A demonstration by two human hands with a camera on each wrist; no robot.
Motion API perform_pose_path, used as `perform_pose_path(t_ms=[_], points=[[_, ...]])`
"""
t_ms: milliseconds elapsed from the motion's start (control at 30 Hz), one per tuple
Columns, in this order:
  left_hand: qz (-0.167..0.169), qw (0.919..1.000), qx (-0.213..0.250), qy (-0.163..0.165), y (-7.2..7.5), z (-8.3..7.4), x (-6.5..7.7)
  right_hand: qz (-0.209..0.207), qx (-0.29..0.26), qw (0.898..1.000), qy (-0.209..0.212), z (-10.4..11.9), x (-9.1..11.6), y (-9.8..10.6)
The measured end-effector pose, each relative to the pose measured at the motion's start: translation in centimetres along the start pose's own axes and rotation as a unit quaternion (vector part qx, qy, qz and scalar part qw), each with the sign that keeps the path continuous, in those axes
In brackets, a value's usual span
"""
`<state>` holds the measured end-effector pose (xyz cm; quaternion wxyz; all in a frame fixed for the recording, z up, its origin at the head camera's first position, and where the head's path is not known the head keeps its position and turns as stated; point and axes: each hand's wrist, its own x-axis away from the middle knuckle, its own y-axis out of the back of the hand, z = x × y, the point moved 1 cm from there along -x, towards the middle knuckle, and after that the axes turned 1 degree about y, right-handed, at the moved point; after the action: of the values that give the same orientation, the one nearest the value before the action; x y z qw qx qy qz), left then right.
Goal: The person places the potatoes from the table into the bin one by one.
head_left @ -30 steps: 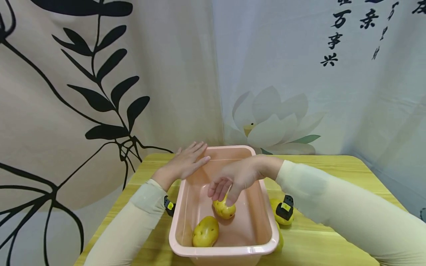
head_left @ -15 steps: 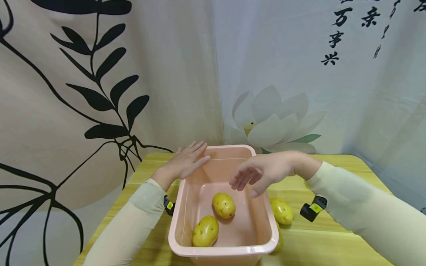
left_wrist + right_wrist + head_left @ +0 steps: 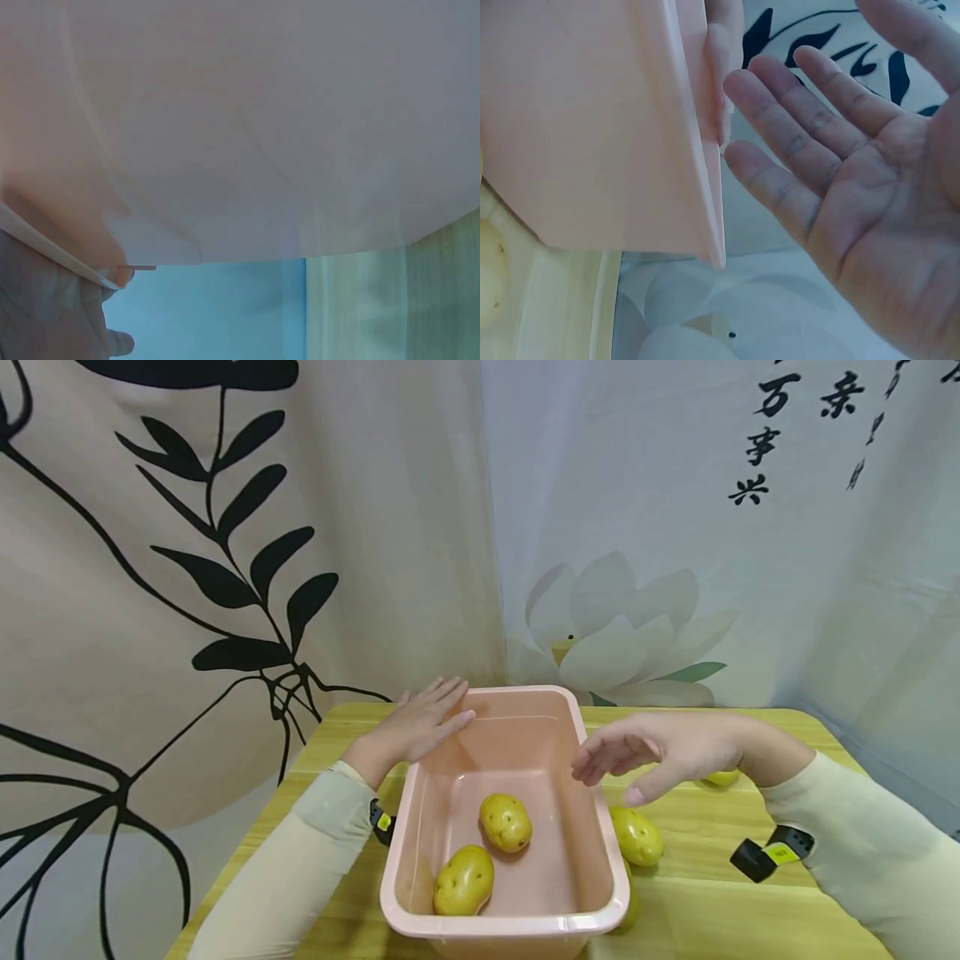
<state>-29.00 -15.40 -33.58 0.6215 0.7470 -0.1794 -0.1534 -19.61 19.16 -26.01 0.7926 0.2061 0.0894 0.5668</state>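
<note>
A pink plastic basin [image 3: 555,927] stands on the table with two potatoes inside, one potato [image 3: 506,822] near its middle and a larger potato [image 3: 463,881] at the near left corner. My left hand [image 3: 416,722] rests on the basin's far left rim, fingers straight. Past the right rim, my right hand [image 3: 667,752] hovers with nothing in it; the right wrist view shows its palm [image 3: 877,195] bare and the fingers spread. Below that hand, a potato [image 3: 636,837] lies on the table against the basin's right side.
Another potato [image 3: 628,902] is partly hidden behind the basin's near right wall. Beyond the right wrist, part of a further potato [image 3: 722,777] shows on the wooden table [image 3: 720,910]. A printed curtain [image 3: 405,527] hangs behind the table.
My right hand has moved right, from above the middle potato in the basin to outside the right rim, and uncovered that potato. The left hand has stayed on the rim.
</note>
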Motion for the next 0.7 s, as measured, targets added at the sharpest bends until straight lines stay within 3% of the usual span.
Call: perform_pose_path(t_ms=[333,433,700], points=[[-0.005,1.0,-0.004,-0.002,-0.1,0.1,-0.2,-0.052,0.029,0.998,0.015,-0.9,3.1,0.4],[-0.005,1.0,-0.004,-0.003,-0.2,0.2,-0.3,-0.057,0.037,0.997,0.043,-1.2,4.0,0.5],[-0.003,1.0,-0.006,-0.004,-0.2,0.4,-0.3,-0.086,0.003,0.995,0.048,-2.8,6.5,0.5]])
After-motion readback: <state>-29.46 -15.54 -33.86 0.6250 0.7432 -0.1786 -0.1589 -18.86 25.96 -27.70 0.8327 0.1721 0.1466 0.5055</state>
